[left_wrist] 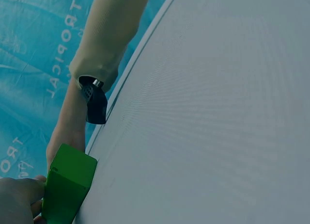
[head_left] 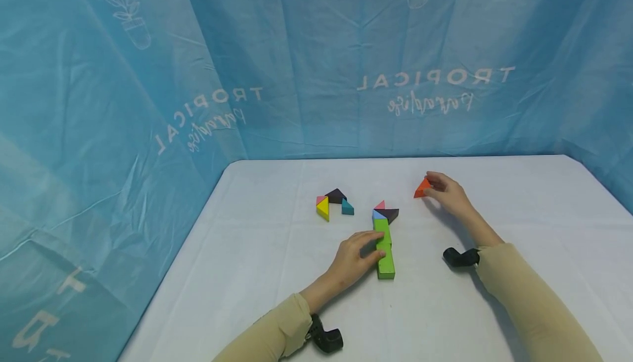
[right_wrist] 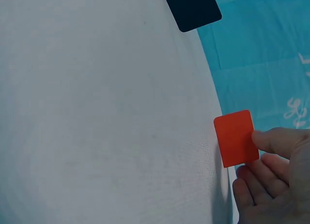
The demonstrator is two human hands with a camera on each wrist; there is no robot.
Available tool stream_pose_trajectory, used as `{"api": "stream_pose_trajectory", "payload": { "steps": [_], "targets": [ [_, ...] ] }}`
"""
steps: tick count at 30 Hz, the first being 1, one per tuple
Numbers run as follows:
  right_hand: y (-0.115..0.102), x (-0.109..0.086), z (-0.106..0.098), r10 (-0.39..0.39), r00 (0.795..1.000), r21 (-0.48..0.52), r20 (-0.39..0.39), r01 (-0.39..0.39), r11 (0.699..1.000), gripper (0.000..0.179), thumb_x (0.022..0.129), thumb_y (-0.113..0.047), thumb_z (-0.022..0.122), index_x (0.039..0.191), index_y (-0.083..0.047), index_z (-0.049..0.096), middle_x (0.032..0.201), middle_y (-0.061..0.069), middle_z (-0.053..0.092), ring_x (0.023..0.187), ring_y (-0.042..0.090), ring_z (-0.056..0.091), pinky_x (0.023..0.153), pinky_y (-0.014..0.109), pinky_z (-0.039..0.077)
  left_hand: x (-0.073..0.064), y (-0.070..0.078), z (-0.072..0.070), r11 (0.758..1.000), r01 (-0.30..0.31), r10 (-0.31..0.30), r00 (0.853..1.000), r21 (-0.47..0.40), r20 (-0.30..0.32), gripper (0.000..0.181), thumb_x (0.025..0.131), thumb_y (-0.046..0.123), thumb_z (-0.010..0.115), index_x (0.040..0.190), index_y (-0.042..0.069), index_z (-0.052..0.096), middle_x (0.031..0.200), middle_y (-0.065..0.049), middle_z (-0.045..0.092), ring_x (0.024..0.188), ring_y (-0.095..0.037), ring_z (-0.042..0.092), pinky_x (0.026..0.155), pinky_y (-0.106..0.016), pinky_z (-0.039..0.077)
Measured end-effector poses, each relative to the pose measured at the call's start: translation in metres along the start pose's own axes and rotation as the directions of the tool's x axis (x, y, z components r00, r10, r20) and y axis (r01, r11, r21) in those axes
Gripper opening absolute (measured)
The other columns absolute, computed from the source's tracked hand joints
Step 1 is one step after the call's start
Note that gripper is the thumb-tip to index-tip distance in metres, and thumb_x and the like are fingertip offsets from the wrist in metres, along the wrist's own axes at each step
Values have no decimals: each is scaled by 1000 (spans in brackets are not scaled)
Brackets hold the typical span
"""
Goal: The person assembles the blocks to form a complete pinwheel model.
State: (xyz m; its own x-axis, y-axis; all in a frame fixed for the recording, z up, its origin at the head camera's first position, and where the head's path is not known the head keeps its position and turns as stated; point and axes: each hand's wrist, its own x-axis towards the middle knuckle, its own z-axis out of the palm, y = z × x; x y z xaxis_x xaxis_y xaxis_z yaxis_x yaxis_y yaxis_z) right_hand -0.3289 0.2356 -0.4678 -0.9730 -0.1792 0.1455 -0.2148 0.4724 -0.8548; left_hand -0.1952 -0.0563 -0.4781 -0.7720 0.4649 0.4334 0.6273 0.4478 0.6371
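Observation:
My left hand (head_left: 348, 263) rests at the left side of two green blocks (head_left: 386, 266) lying end to end on the white table. Its index finger touches the upper one and its thumb the lower, with a gap between them. In the left wrist view, a green block (left_wrist: 70, 185) stands beside the fingers. My right hand (head_left: 450, 194) pinches an orange triangular block (head_left: 422, 188) between thumb and fingers. The right wrist view shows the orange block's flat face (right_wrist: 236, 138). Just beyond the green blocks lie a blue block (head_left: 378, 215), a black triangular block (head_left: 388, 215) and a pink block (head_left: 380, 205).
Left of the row, a cluster holds a yellow block (head_left: 323, 208), a black block (head_left: 336, 195), a teal block (head_left: 348, 207) and a pink piece (head_left: 320, 200). Blue printed curtain (head_left: 316, 76) hangs behind the white table (head_left: 237, 274). Each wrist carries a black camera mount (head_left: 326, 340).

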Motion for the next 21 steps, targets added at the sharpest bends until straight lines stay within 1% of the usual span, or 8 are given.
{"api": "stream_pose_trajectory", "payload": {
  "steps": [4, 8, 11, 13, 16, 19, 21],
  "targets": [
    [1, 1, -1, -10, 1000, 17, 6, 10, 1000, 60, 93, -16, 62, 141, 5, 35, 139, 27, 40, 126, 42, 39, 103, 52, 33, 0, 0, 0, 1000, -15, 15, 1000, 5, -10, 40, 90, 22, 66, 126, 6, 59, 125, -4, 60, 120, -15, 51, 100, -29, 40],
    [0, 3, -1, -35, 998, 30, 53, 33, 999, 57, 92, -6, 58, 143, 5, 32, 143, 26, 36, 131, 42, 33, 106, 52, 29, 0, -2, 1, 999, -48, 48, 999, 7, -26, 40, 90, 23, 66, 125, 4, 59, 124, -5, 61, 119, -16, 52, 99, -30, 41],
    [0, 4, 0, -45, 997, 34, 70, 43, 998, 56, 91, -1, 55, 142, 6, 32, 142, 26, 37, 130, 41, 33, 106, 51, 29, 0, -2, 1, 998, -58, 58, 998, 6, -33, 40, 90, 23, 66, 124, 3, 60, 123, -6, 61, 118, -16, 52, 99, -29, 42],
    [-1, 4, 0, -45, 997, 31, 63, 43, 999, 56, 91, -2, 58, 141, 7, 34, 140, 27, 39, 129, 42, 36, 105, 51, 30, 0, -2, 1, 999, -51, 51, 998, 1, -30, 40, 90, 23, 66, 124, 4, 60, 123, -5, 61, 119, -15, 52, 99, -29, 41],
    [-1, 2, -1, -30, 998, 26, 53, 28, 999, 61, 91, -9, 63, 142, 6, 33, 140, 26, 39, 129, 41, 36, 105, 51, 30, 1, -1, 1, 1000, -30, 30, 999, -3, -20, 39, 90, 22, 66, 125, 5, 60, 124, -4, 61, 119, -14, 51, 99, -28, 41],
    [-3, 0, -2, -19, 998, 48, 57, 17, 999, 66, 90, -14, 65, 143, 6, 31, 141, 27, 37, 130, 41, 34, 105, 51, 30, 1, 0, 1, 1000, -20, 20, 1000, 3, -16, 39, 90, 20, 67, 126, 6, 59, 124, -4, 61, 120, -14, 51, 100, -28, 40],
    [-3, -1, -2, -20, 998, 69, 60, 16, 998, 66, 91, -13, 65, 143, 6, 30, 142, 28, 36, 130, 42, 34, 106, 50, 29, 1, 1, 1, 1000, -17, 17, 1000, 2, -15, 39, 89, 20, 67, 126, 6, 59, 124, -4, 61, 119, -14, 51, 100, -28, 40]
  ]
}}
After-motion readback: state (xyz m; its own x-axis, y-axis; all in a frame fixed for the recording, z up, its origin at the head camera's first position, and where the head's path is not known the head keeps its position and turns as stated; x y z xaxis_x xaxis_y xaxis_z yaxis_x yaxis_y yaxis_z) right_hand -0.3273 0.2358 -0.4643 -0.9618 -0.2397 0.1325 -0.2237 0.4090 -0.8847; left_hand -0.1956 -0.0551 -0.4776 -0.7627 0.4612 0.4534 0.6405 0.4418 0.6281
